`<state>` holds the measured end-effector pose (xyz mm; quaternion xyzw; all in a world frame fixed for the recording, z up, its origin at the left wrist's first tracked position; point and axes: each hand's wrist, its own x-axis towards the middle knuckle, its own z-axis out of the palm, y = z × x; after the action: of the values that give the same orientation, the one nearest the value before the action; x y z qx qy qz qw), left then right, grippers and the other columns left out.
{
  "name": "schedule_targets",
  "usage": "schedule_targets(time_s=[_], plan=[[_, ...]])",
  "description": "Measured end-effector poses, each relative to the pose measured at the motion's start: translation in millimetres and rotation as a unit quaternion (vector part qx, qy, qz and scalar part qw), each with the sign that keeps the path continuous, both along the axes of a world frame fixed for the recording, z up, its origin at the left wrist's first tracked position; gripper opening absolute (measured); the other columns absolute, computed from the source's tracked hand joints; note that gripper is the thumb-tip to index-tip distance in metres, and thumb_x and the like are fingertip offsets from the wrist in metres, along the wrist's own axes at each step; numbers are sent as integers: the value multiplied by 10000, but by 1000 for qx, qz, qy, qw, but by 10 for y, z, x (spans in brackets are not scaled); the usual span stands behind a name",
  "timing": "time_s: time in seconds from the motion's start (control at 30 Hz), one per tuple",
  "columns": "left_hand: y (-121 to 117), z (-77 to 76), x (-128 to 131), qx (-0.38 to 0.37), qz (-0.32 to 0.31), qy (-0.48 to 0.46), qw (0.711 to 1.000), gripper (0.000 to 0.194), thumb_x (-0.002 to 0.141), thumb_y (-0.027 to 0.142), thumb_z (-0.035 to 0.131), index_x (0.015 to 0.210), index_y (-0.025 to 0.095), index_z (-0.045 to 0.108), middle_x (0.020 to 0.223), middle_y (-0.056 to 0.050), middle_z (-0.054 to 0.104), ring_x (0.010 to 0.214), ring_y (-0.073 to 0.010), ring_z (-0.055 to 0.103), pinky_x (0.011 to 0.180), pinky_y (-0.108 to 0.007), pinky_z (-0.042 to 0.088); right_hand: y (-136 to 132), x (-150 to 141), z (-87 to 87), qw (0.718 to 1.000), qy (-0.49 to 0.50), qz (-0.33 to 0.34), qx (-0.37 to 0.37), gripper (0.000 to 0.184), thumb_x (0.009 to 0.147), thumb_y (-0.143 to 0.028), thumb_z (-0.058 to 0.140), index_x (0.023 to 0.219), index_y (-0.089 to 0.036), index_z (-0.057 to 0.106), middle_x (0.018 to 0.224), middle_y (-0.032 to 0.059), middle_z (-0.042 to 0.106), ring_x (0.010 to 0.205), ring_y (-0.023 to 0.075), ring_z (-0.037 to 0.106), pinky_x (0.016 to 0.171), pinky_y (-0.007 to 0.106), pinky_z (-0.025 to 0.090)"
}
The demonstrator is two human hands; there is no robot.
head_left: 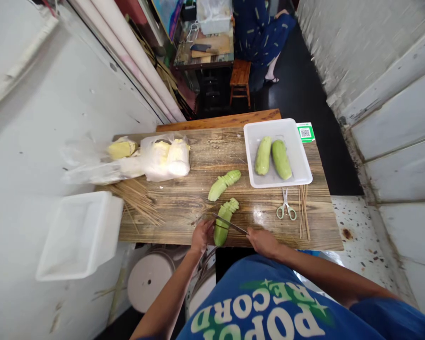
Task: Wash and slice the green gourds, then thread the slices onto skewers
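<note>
My right hand (264, 242) is closed round the handle of a knife (236, 227), whose blade lies across a pale green zucchini (221, 232) near the table's front edge. The zucchini's far end is cut into slices that still lie together. At its left side is my left hand (201, 236), fingers bent and pressed together; what they pinch, if anything, is too small to make out. A thin dark line runs over the zucchini just below the blade. Just beyond lies a second zucchini (217, 189), partly sliced, its slices leaning in a row.
A white tray (302, 165) with two whole zucchini (281, 159) stands at the back right. Scissors (286, 208) and wooden skewers (303, 212) lie before it. Left are more skewers (138, 200), bagged food (166, 158) and a white bin (71, 236). Beyond the table sits a person (258, 33).
</note>
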<state>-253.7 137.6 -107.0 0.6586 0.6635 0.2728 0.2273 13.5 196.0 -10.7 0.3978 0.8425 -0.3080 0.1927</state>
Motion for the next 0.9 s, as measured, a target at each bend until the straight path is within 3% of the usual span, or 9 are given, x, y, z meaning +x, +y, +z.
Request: schedule_targets(time_s=[0.17,0.33,0.43,0.53,0.63,0.7,0.77,0.9], plan=[[100,-65,-46,-22,-46,3,999,201,843,214,497,932,144,664,853,-77,646,760,-158,600,698,-297,498,36,42,-19,1000,9,-10,5,281,957,-281,296,1024,-130,524,863,112,706,771,228,681,600,257,442],[164,-36,-98,-49,-58,44,996,166,829,208,513,780,154,663,757,-47,627,699,-136,579,659,-253,480,34,63,-16,1000,11,-10,10,277,957,-285,301,1027,-129,520,863,110,707,765,221,682,599,250,441],[172,66,-287,-38,-10,74,996,195,846,201,464,829,165,656,807,-61,643,771,-167,595,737,-303,490,17,58,0,1000,10,-3,12,292,960,-288,286,1038,-129,518,858,115,707,755,219,683,600,252,447],[116,227,-528,-3,96,135,986,268,863,159,379,984,132,617,1002,-130,620,973,-232,563,871,-406,444,-17,35,20,1000,6,10,16,296,957,-289,291,1027,-130,531,827,127,708,738,225,685,601,255,454],[-29,367,-594,41,128,226,965,219,872,224,422,854,132,619,938,-124,619,885,-227,571,816,-404,461,-59,7,38,1000,-2,22,22,270,944,-258,319,1005,-123,545,776,141,704,715,238,686,593,260,460],[-156,407,-479,54,75,240,966,243,863,289,479,708,148,603,804,-87,619,739,-190,567,722,-357,483,-83,-6,48,999,-5,27,24,239,928,-209,338,1006,-119,544,762,146,702,724,242,687,596,262,465],[-270,398,-276,61,-10,219,974,239,859,299,499,706,161,620,803,-69,632,748,-172,573,721,-322,489,-100,-14,58,999,-6,34,22,214,897,-147,366,1016,-117,541,760,144,703,740,241,687,603,262,470],[-381,305,106,61,-180,194,963,278,891,208,417,1054,167,639,1073,-100,633,1034,-215,538,877,-355,460,-126,-30,76,999,-3,49,7,220,838,-91,423,1022,-130,536,804,137,707,769,226,684,627,257,477]])
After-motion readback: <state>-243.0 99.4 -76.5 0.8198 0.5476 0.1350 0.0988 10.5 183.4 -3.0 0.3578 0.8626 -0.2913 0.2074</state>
